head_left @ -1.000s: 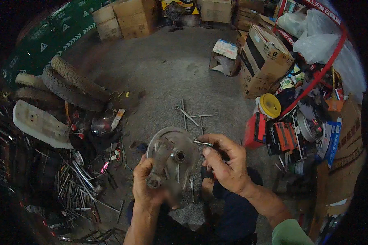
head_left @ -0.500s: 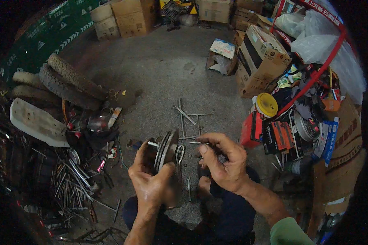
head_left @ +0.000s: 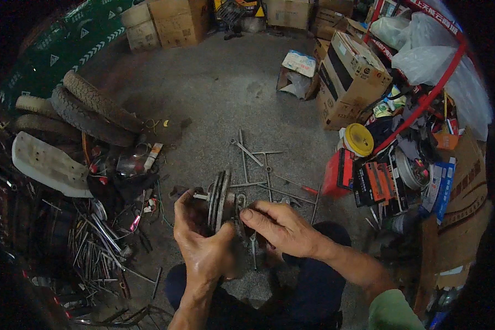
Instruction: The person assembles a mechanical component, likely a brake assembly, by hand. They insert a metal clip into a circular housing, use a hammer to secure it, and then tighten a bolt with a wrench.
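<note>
Holding round metal part (head_left: 220, 201) between curled fingers of left hand (head_left: 199, 241). Now bringing nearly closed right hand (head_left: 280, 227) close beside; cannot tell if pinching anything.

One left hand (head_left: 199, 245) and one right hand (head_left: 285, 228) are at one round metal part (head_left: 221, 201). Toward the floor's (head_left: 203, 104) left edge: four tyres (head_left: 102, 103), one white panel (head_left: 49, 165), and loose rods (head_left: 96, 258) too jumbled to count. Toward its right edge: one yellow-lidded bucket (head_left: 358, 139). Toward the far edge: one small open carton (head_left: 300, 65).
</note>
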A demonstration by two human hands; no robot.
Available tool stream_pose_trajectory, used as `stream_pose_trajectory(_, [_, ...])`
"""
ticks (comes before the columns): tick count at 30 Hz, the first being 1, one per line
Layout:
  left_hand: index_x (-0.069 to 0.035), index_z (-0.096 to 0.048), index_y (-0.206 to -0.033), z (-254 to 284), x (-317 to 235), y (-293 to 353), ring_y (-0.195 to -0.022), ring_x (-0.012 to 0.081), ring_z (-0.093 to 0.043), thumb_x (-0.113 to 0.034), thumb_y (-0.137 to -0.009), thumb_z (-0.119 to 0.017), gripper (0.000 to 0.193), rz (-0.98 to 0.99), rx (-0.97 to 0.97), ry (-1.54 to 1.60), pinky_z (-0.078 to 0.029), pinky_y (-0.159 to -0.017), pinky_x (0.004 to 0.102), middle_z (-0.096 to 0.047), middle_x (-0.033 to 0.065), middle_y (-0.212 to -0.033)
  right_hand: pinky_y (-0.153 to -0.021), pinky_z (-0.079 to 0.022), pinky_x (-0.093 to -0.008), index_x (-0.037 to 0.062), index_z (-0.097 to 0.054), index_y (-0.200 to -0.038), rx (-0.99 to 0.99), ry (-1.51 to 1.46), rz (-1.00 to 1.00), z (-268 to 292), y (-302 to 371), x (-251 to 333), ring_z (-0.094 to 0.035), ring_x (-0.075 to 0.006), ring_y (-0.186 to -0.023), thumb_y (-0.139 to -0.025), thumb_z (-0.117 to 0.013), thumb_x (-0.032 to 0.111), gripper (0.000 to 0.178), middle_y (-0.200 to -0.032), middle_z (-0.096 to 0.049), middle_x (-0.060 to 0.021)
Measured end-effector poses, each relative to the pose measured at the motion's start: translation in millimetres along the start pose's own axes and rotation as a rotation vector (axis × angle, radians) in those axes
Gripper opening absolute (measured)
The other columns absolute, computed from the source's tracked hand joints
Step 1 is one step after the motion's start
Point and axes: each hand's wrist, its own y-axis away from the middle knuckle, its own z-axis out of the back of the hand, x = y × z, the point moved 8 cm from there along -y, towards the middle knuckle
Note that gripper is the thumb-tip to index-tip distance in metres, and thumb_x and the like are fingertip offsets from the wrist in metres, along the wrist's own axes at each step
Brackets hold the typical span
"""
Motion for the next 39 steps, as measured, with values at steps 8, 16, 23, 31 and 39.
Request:
stream_pose_trajectory(8, [0.004, -0.043, -0.132, -7.7, 4.0, 0.1, -0.094, 0.0165, -0.063, 0.004, -0.070, -0.065, 0.065, 0.023, 0.117, 0.099, -0.049, -0.087, 0.0291, -0.063, 0.0113, -0.103, -0.076, -0.047, -0.0397, -0.0017, -0.065, -0.098, 0.013, -0.070, -0.025, -4.0, 1.4, 3.1, -0.063, -0.0264, -0.080, -0.098, -0.044, 0.056, 0.062, -0.083, -0.065, -0.0176])
stream_pose_trajectory(16, [0.004, -0.047, -0.125, -6.8, -4.5, 1.7, -0.093, 0.0156, -0.062, 0.004, -0.069, -0.066, 0.059, -0.049, 0.097, 0.024, -0.050, -0.084, 0.0289, -0.063, 0.0104, -0.101, -0.076, -0.047, -0.0425, -0.0007, -0.065, -0.099, 0.055, 0.016, -0.027, -2.6, 3.1, 4.1, -0.066, -0.0327, -0.084, -0.098, -0.043, 0.055, 0.060, -0.086, -0.067, -0.0199])
stream_pose_trajectory(23, [0.004, -0.048, -0.123, -5.1, -9.7, 1.5, -0.091, 0.0157, -0.063, 0.004, -0.069, -0.066, 0.057, -0.084, 0.098, 0.016, -0.050, -0.083, 0.0290, -0.064, 0.0096, -0.099, -0.073, -0.049, -0.0387, 0.0010, -0.065, -0.096, 0.049, 0.024, -0.010, 1.8, 6.7, 11.8, -0.067, -0.0279, -0.081, -0.098, -0.046, 0.049, 0.052, -0.085, -0.068, -0.0168])
stream_pose_trajectory(31, [0.005, -0.048, -0.122, 0.0, -7.1, -1.1, -0.090, 0.0159, -0.064, 0.003, -0.070, -0.065, 0.055, -0.006, 0.080, 0.032, -0.050, -0.084, 0.0300, -0.065, 0.0105, -0.098, -0.065, -0.049, -0.0265, -0.0011, -0.059, -0.117, -0.246, -0.183, 0.280, 35.6, 18.1, 20.2, -0.064, -0.0106, -0.073, -0.095, -0.055, 0.012, 0.025, -0.088, -0.067, -0.0076])
stream_pose_trajectory(39, [0.004, -0.049, -0.121, -0.4, -6.0, -0.3, -0.089, 0.0158, -0.063, 0.004, -0.070, -0.064, 0.053, -0.064, 0.054, 0.020, -0.050, -0.083, 0.0297, -0.065, 0.0099, -0.097, -0.063, -0.056, -0.0265, -0.0030, -0.058, -0.118, -0.244, -0.264, 0.526, 32.4, 29.6, 48.5, -0.070, -0.0139, -0.083, -0.099, -0.054, 0.011, 0.024, -0.092, -0.067, -0.0090])
